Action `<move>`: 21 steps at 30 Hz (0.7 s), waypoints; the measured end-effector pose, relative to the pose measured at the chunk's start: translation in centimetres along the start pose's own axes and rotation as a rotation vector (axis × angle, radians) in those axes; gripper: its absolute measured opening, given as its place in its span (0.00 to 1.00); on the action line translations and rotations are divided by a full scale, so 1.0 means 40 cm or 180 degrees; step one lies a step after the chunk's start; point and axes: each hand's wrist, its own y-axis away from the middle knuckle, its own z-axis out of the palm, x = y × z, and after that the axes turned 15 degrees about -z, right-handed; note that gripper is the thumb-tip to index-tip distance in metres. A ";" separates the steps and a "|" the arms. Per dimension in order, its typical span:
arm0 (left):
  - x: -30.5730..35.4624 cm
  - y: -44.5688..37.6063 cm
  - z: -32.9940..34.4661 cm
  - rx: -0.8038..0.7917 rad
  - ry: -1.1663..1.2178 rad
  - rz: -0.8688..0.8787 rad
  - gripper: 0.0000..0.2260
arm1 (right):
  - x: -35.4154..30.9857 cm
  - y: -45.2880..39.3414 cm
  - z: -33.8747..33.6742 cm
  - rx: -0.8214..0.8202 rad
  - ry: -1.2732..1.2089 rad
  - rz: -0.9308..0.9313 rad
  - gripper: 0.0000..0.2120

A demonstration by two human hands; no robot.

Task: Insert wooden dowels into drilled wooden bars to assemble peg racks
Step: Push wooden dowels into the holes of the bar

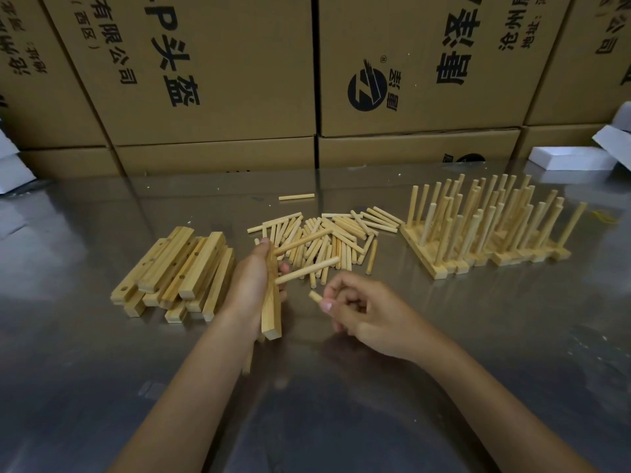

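The left hand [251, 285] grips a wooden bar [272, 302] with two pegs [307, 256] stuck in it, pointing to 2 o'clock. The right hand [358, 312] pinches another peg [316, 297] just beside it. Loose pegs [336, 233] lie at 12, spare bars [177, 271] at 9, finished racks [491, 227] at 2. Boxes [211, 70] behind say "有限公司".

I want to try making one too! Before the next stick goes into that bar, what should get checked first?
1. Bar held firmly in the left hand: ok.
2. Two dowels already sticking out of the bar: ok.
3. Next dowel in the right hand grip: ok, pinched at the fingertips.
4. Free hole on the bar facing the right hand: cannot tell, the hand hides it.
5. Dowel end lined up with a hole: not ok, it is apart from the bar.
6. Spare dowels in reach on the table: ok.
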 end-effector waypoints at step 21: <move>-0.012 0.029 0.023 0.0118 0.0064 0.0310 0.18 | -0.031 0.001 0.050 0.0120 0.0370 -0.0462 0.03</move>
